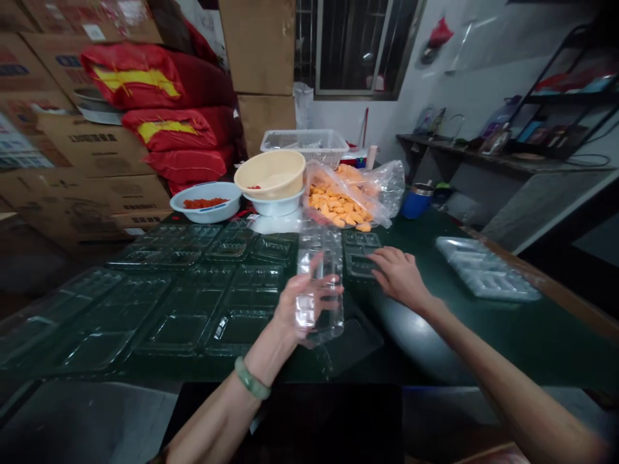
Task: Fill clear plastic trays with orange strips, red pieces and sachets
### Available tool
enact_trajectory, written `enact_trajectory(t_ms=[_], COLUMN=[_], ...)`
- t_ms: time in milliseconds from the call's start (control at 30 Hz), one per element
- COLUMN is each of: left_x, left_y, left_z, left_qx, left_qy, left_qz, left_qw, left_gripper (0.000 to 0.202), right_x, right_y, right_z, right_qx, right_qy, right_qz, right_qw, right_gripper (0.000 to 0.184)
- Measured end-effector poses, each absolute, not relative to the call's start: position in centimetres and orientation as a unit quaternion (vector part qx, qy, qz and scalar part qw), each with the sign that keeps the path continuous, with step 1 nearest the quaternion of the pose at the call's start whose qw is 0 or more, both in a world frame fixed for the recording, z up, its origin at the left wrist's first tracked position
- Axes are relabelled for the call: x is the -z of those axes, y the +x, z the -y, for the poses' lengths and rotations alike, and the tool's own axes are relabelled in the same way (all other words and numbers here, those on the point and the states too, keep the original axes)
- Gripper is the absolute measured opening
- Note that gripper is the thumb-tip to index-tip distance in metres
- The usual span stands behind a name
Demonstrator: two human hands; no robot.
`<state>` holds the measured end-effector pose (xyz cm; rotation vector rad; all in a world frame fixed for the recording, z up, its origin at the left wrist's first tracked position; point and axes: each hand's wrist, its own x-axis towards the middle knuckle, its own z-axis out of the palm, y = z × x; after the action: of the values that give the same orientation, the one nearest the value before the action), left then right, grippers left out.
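Observation:
My left hand (304, 303) is closed on a stack of clear plastic compartment trays (319, 283), held upright above the dark green table (483, 322). A green bangle sits on that wrist. My right hand (399, 274) lies with its fingers stretched out on a clear tray (360, 254) that rests flat on the table, just right of the held stack. Several more clear trays (193, 283) are laid out in rows over the left half of the table.
At the back stand a white bowl of red pieces (206, 201), a cream bowl (269, 174) stacked on another bowl, an open bag of orange snacks (338, 206), a white basket (304, 145) and a blue cup (416, 200). Another tray stack (486, 267) lies right. Cardboard boxes and red sacks rise behind.

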<state>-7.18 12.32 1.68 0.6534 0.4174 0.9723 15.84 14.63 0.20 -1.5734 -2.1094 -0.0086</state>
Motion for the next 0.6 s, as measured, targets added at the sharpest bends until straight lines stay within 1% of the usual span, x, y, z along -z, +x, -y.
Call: enact_trajectory(t_ms=[33, 67, 100, 133, 200, 267, 367, 500, 600], left_x=[-1.8, -1.8, -1.9, -1.9, -1.8, -1.5, -0.7, -0.1, -0.3], left_y=[-6.4, -5.7, -5.0, -4.4, -3.4, -2.9, -2.8, -2.9, -2.9], left_z=[-12.0, -11.7, -11.2, -10.6, -9.5, -8.5, -7.6, -7.0, -6.8], left_qx=[-0.458, -0.457, -0.456, -0.455, -0.451, -0.448, -0.421, -0.39, -0.385], left_qy=[0.305, 0.306, 0.308, 0.311, 0.322, 0.332, 0.332, 0.299, 0.288], left_qz=[-0.203, -0.205, -0.202, -0.194, -0.173, -0.156, -0.137, -0.128, -0.119], left_qw=[0.81, 0.81, 0.81, 0.812, 0.814, 0.815, 0.833, 0.861, 0.869], left_gripper=[0.082, 0.078, 0.073, 0.065, 0.053, 0.051, 0.059, 0.077, 0.084], right_x=[-1.8, -3.3, -4.6, -5.6, -6.5, -6.2, -5.2, -4.5, -4.6], right_y=[14.5, 13.1, 11.7, 10.5, 8.9, 8.4, 9.0, 9.7, 9.7], right_z=[-13.3, -11.8, -10.4, -9.2, -7.6, -6.9, -6.7, -6.4, -6.1], right_qx=[-0.061, -0.182, -0.317, -0.407, -0.517, -0.571, -0.63, -0.658, -0.654], right_qy=[-0.579, -0.554, -0.508, -0.474, -0.426, -0.403, -0.379, -0.371, -0.371], right_qz=[0.743, 0.721, 0.703, 0.677, 0.617, 0.564, 0.516, 0.492, 0.499], right_qw=[0.329, 0.374, 0.384, 0.389, 0.413, 0.439, 0.441, 0.433, 0.43], right_gripper=[0.019, 0.02, 0.022, 0.023, 0.027, 0.029, 0.029, 0.03, 0.029])
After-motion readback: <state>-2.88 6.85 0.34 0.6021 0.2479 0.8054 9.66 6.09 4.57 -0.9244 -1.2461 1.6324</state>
